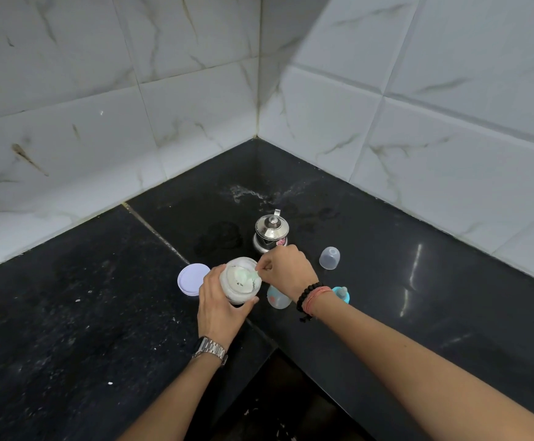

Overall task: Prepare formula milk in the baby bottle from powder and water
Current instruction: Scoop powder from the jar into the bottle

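On the black counter [386, 297] our left hand [218, 305] wraps the open powder jar [241, 281], tilted toward us, while our right hand [286, 270] pinches the green scoop [253, 275] inside its mouth. The baby bottle [278, 297] stands just under the right wrist, so we should level the scoop and carry it across low.

On the table [100, 313], the lid [191, 279] lies just left of the powder jar [241, 281]; the kettle [272, 232] stands behind the jar, the bottle cap [329, 257] to the kettle's right, and the baby bottle [278, 297] just right of the jar, with the teat ring [342, 294] further right
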